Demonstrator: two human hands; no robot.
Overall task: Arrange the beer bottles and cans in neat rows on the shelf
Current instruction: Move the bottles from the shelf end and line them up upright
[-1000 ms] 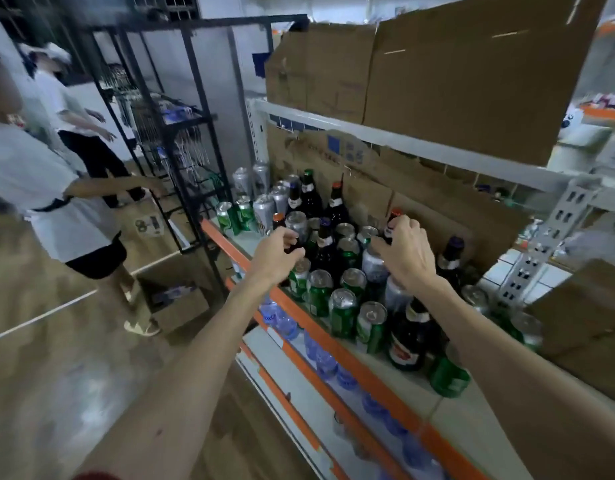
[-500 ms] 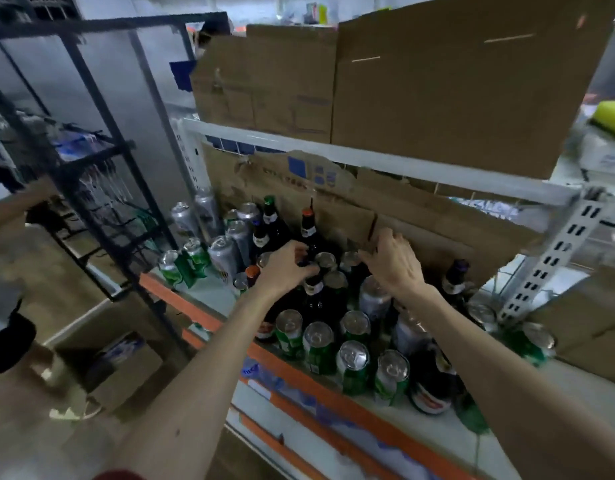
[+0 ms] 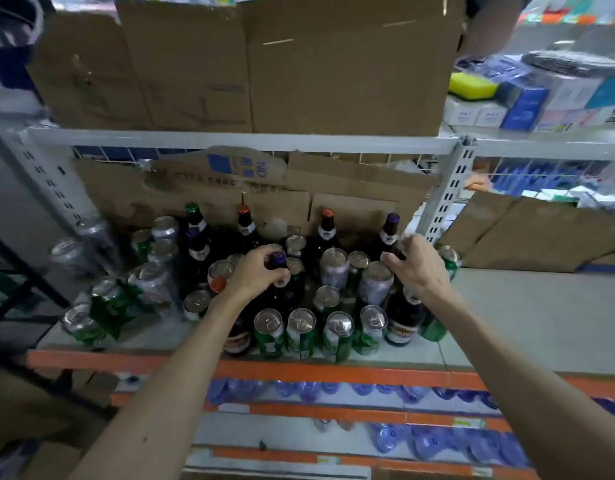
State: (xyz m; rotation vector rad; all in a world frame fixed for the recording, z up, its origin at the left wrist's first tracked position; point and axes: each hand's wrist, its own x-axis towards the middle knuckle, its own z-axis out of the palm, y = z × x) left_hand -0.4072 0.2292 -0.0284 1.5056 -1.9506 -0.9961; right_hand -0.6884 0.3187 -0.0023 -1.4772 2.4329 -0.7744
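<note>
Dark beer bottles and green and silver cans crowd the left half of a grey shelf with an orange front edge. My left hand grips the neck of a dark bottle with a purple cap in the middle of the cluster. My right hand is curled over the top of another dark bottle at the cluster's right side; its cap is hidden under my fingers. A row of green cans stands along the front edge. Tall bottles stand at the back.
Flattened cardboard lines the shelf's back, and large boxes sit on the shelf above. A white upright stands to the right of the bottles. Water bottles fill the lower shelves. Loose cans lie at the left end.
The view has swung right and squared up to the shelf. My left hand now holds a purple-capped bottle's neck. My right hand has moved right onto a bottle at the cluster's edge.
</note>
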